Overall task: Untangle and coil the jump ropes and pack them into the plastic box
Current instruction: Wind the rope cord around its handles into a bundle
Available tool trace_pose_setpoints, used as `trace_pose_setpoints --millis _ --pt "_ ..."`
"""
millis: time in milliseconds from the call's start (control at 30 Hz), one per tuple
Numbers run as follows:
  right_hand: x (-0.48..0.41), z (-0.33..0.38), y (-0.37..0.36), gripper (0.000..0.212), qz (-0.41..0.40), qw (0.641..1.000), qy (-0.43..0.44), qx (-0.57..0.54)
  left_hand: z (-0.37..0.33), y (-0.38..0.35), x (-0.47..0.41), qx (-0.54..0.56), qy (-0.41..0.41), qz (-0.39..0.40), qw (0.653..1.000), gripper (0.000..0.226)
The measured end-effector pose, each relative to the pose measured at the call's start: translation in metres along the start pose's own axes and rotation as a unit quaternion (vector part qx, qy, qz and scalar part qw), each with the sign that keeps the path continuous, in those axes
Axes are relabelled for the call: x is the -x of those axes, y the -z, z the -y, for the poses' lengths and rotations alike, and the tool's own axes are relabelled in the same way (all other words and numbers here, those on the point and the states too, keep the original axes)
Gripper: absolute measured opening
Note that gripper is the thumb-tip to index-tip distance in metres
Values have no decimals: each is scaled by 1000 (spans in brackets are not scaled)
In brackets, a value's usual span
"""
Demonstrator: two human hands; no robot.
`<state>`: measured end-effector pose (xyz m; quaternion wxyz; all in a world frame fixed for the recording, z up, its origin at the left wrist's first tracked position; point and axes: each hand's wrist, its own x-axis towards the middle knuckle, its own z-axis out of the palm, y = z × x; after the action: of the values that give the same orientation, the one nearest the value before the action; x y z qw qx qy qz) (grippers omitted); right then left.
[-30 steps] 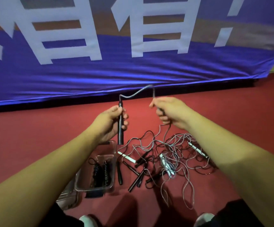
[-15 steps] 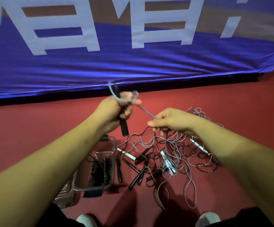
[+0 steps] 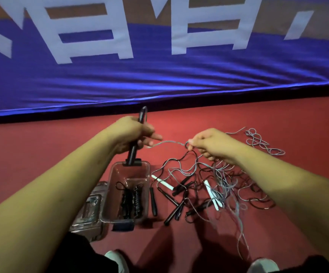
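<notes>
Left hand (image 3: 129,133) grips black handle (image 3: 132,154); right hand (image 3: 209,143) pinches grey cord (image 3: 169,143). Hazard: pulling may tighten tangle (image 3: 215,180) right of plastic box (image 3: 128,172).

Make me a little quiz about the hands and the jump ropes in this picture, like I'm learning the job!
1. True or false: the left hand grips a black handle.
2. Pick one: the plastic box holds A) nothing, B) coiled black ropes, C) a shoe.
3. Fill the gap: the fingers of the right hand pinch a grey ____ that runs across to the left hand.

Key: 1 true. 2 B. 3 cord.
</notes>
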<state>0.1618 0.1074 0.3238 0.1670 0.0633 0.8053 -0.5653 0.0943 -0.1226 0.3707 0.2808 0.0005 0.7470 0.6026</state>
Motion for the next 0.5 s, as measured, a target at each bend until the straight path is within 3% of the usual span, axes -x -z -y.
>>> trace_pose_setpoints --millis 100,233,333,433,500 --pt "11 24 -9 25 44 998 47 22 -5 -24 11 -5 -73 74 995 16" --pt "19 41 4 30 -21 994 108 15 -4 -35 17 -79 -70 143 984 22" --pt "22 23 23 28 -3 994 104 30 -15 -31 9 24 -100 73 992 26" --pt "19 -30 39 25 50 998 -3 46 -21 -14 1 145 -105 -11 984 28" --pt "23 -60 46 23 77 987 -65 127 -19 3 -2 189 -92 -59 976 29"
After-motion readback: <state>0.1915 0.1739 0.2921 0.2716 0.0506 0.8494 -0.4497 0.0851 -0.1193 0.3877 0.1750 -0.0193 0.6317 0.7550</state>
